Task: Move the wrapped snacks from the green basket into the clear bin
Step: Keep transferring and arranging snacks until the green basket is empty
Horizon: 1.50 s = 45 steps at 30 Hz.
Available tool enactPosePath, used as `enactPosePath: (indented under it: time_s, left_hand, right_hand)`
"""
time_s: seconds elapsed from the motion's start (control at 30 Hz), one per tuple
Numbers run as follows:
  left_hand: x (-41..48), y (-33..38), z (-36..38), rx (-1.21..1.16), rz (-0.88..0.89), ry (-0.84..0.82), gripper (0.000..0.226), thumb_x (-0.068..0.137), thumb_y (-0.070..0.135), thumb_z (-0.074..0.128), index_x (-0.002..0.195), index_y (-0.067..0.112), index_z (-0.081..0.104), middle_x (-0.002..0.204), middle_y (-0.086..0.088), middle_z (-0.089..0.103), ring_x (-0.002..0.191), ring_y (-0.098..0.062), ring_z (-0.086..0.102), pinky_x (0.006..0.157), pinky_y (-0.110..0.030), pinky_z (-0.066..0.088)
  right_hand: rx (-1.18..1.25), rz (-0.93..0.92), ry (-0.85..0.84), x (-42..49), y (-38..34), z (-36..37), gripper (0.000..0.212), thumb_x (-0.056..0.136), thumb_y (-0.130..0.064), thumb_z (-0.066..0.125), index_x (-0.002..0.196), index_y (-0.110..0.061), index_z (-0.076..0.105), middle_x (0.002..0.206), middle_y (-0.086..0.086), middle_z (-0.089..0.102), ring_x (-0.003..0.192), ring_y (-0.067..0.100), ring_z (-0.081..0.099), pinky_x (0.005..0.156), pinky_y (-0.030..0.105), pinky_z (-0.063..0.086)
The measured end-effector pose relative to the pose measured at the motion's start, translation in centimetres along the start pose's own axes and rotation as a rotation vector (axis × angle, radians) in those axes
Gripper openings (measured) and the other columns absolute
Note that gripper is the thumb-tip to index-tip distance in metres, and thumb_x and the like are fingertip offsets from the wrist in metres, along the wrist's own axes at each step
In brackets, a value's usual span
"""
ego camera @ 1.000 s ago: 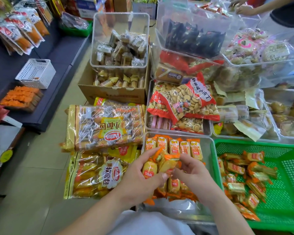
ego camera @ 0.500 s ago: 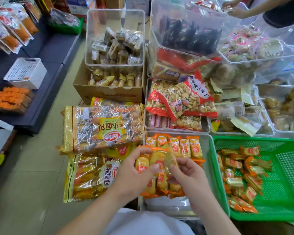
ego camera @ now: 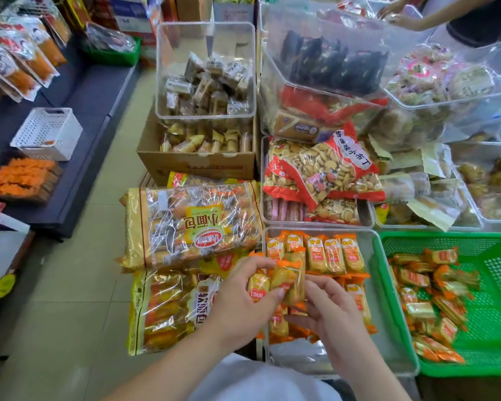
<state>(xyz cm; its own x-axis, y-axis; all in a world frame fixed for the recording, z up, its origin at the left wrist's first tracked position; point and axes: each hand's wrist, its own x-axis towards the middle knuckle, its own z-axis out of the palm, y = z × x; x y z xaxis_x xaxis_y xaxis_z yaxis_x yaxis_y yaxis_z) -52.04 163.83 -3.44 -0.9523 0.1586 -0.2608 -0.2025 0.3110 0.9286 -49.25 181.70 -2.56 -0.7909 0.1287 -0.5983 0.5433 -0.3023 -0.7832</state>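
The green basket [ego camera: 498,369] sits at the lower right with several orange-and-gold wrapped snacks [ego camera: 425,296] inside. The clear bin [ego camera: 388,337] lies just left of it, with a neat row of snacks [ego camera: 330,254] along its far side. My left hand [ego camera: 243,296] and my right hand [ego camera: 330,308] meet over the bin's left half. Together they grip a small bunch of wrapped snacks [ego camera: 289,280] between thumbs and fingers. More snacks lie under my hands, partly hidden.
Large bags of small breads [ego camera: 191,224] are stacked left of the bin. Behind stand clear tubs, a bag of biscuits [ego camera: 324,172] and a cardboard box [ego camera: 197,163]. A white basket [ego camera: 48,133] sits on the dark shelf at left. Another person's hands [ego camera: 394,13] work at the top right.
Both hands stay over the bin's left half, still holding the bunch of snacks. The hands have shifted only slightly, and the view has moved a little.
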Motion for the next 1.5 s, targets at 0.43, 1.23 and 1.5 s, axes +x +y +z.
enactPosePath:
  time_s: [0.43,1.23,1.5]
  left_hand:
    - [-0.2,-0.8,-1.8,-0.062,0.024,-0.102,0.053,0.091,0.015,0.077,0.121,0.056,0.064,0.130,0.031,0.054,0.120,0.017,0.051,0.093,-0.009,0.049]
    - [-0.8,-2.1,-4.4,-0.182,-0.099,-0.147,0.046,0.093,0.007,0.075,0.122,0.041,0.065,0.129,0.025,0.050,0.095,0.031,0.051,0.065,-0.014,0.058]
    - [-0.3,-3.3,-4.5,-0.195,-0.137,-0.147,0.051,0.091,0.011,0.078,0.115,0.054,0.066,0.123,0.035,0.055,0.112,-0.003,0.063,0.076,-0.031,0.065]
  right_hand:
    - [0.105,-0.039,0.086,-1.2,3.2,0.5,0.052,0.071,-0.017,0.085,0.121,-0.006,0.071,0.114,0.028,0.070,0.103,0.042,0.073,0.076,0.044,0.063]
    - [-0.173,-0.050,0.367,-1.2,4.0,-0.9,0.053,0.072,-0.005,0.093,0.112,-0.028,0.066,0.112,-0.004,0.068,0.105,0.015,0.067,0.091,0.042,0.057]
    - [-0.448,-0.018,0.222,2.4,3.5,-0.8,0.052,0.081,-0.022,0.089,0.124,-0.036,0.063,0.103,-0.001,0.070,0.090,0.013,0.072,0.068,0.024,0.056]
